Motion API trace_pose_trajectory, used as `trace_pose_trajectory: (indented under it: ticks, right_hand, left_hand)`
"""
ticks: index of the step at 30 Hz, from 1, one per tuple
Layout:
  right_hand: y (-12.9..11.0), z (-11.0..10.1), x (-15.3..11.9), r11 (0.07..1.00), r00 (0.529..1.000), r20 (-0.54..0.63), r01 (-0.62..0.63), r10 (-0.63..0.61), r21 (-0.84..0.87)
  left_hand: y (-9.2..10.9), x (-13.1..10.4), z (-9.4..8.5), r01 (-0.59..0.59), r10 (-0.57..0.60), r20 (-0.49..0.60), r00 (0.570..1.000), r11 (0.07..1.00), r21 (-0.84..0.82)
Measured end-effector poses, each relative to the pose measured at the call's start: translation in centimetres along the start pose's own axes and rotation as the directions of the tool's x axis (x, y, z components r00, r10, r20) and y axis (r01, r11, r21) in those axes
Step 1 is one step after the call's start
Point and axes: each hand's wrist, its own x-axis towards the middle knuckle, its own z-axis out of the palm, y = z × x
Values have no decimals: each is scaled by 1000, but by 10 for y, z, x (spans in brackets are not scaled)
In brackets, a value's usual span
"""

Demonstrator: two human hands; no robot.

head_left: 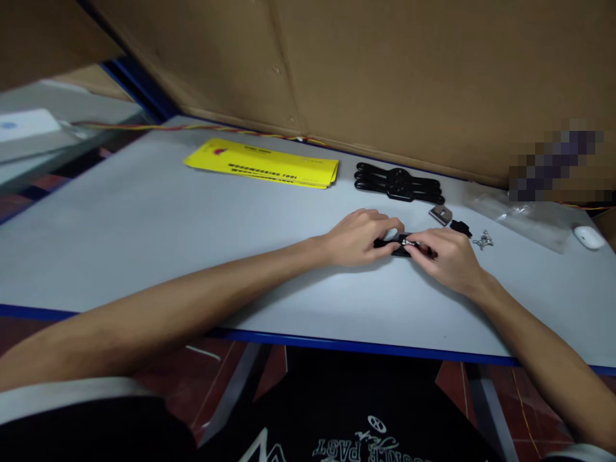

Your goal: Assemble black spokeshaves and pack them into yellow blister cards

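On the grey table (144,244), a black tool body (402,251) lies flat between my hands. My left hand (364,237) is closed on its left side, thumb and forefinger pressing it. My right hand (447,256) pinches a small silvery metal part (408,242) over the middle of the body. Just beyond my hands are a grey metal blade piece (440,215), a small black part (461,228) and some silvery screws or nuts (484,240). Several black handled bodies (398,183) are stacked farther back.
Yellow printed cards (269,163) lie at the back left. A clear plastic bag (524,221) and a white earbud case (588,237) are at the right. Behind the table stands a cardboard wall (360,77), with a twisted cable (192,127) along its base.
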Motion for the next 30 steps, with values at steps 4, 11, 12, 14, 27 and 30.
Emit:
trace_pose_trajectory:
  ticks: [4,11,12,14,27,30]
  right_hand:
    - [-5,2,2,994,999,-9,34,-35,-108]
    - [-11,4,1,963,999,12,48,-46,-265]
    - [-12,4,1,956,998,14,56,-54,-288]
    - [-13,2,0,944,997,17,72,-70,-322]
    - [-17,-7,-1,919,991,54,134,-122,-371]
    - [-17,-7,0,925,989,91,140,-116,-352]
  left_hand:
    - [0,0,1,-5,5,-1,1000,1000,-2]
    - [-1,1,0,-16,16,-1,1000,1000,-2]
    - [-1,1,0,-16,16,-1,1000,1000,-1]
    - [0,1,0,-18,18,-3,1000,1000,6]
    - [0,1,0,-25,25,-4,1000,1000,10]
    - [0,1,-1,-24,24,-6,1000,1000,10]
